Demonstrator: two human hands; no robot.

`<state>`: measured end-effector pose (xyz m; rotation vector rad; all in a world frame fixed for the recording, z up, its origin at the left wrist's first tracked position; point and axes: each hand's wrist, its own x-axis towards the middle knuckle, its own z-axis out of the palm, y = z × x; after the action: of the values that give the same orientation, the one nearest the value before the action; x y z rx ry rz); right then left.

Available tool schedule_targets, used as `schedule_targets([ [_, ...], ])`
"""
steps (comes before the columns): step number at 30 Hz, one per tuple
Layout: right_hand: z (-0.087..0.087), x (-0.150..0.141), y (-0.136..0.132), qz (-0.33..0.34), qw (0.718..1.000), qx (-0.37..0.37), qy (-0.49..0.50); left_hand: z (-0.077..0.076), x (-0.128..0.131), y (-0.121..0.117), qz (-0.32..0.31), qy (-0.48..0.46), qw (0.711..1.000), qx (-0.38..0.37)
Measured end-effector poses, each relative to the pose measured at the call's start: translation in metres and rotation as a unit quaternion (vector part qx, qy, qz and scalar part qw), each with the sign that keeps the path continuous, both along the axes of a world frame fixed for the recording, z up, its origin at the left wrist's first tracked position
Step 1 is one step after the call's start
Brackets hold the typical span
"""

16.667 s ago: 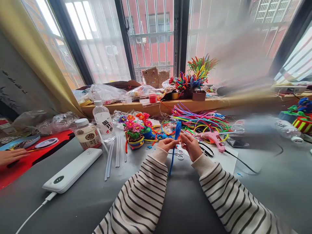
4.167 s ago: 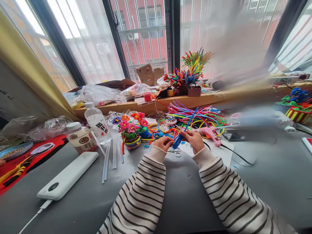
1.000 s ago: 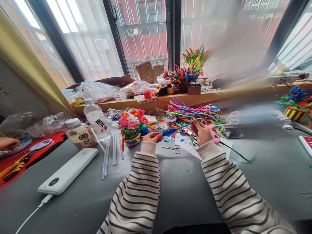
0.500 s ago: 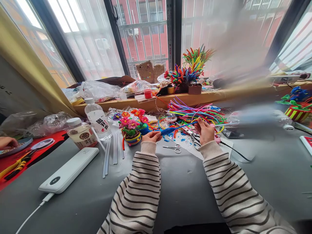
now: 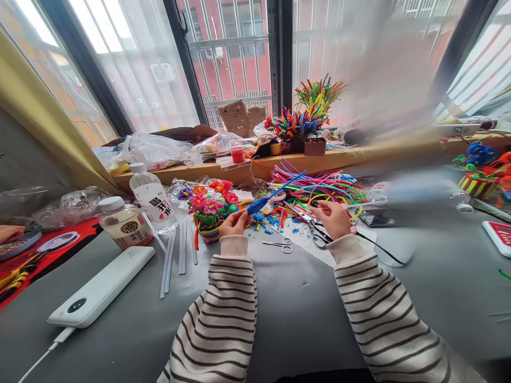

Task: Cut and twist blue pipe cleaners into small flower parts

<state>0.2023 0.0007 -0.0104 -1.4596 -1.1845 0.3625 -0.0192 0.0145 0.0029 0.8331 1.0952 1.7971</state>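
In my left hand (image 5: pixel 235 223) a bundle of blue pipe cleaners (image 5: pixel 259 205) is pinched at its near end, its long thin tail slanting up to the right. My right hand (image 5: pixel 332 217) is apart from the bundle, fingers loosely bent and parted, with nothing visible in them. Large scissors (image 5: pixel 317 232) lie beside and partly below that hand on a white sheet (image 5: pixel 309 250). Small scissors (image 5: pixel 281 245) rest on the grey table between my hands. Blue fluff clippings (image 5: pixel 260 219) are scattered just behind them.
Behind my hands lies a pile of coloured pipe cleaners (image 5: pixel 339 183). Left of my left hand stand a pot of pipe-cleaner flowers (image 5: pixel 207 210), clear sticks (image 5: pixel 182 247), two bottles (image 5: pixel 154 202) and a white power bank (image 5: pixel 101 287). A black cord (image 5: pixel 383 250) runs on the right.
My right hand has let go of the blue tail, which now points up freely. The bundle has tilted upward in my left hand. The view has shifted slightly.
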Motion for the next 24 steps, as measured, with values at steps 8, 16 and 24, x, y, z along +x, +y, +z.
schedule_targets([
  [8, -0.014, 0.013, -0.018, 0.040, 0.903, -0.241, -0.354, 0.004, -0.002, -0.006, 0.048, -0.003, 0.999, 0.005],
  [16, -0.019, 0.009, -0.009, 0.049, 0.873, -0.287, -0.392, 0.004, -0.001, -0.006, 0.045, 0.013, 0.999, 0.003],
  [24, -0.017, 0.013, -0.004, 0.070, 0.895, -0.265, -0.351, 0.003, -0.001, -0.007, 0.054, 0.024, 0.998, -0.009],
])
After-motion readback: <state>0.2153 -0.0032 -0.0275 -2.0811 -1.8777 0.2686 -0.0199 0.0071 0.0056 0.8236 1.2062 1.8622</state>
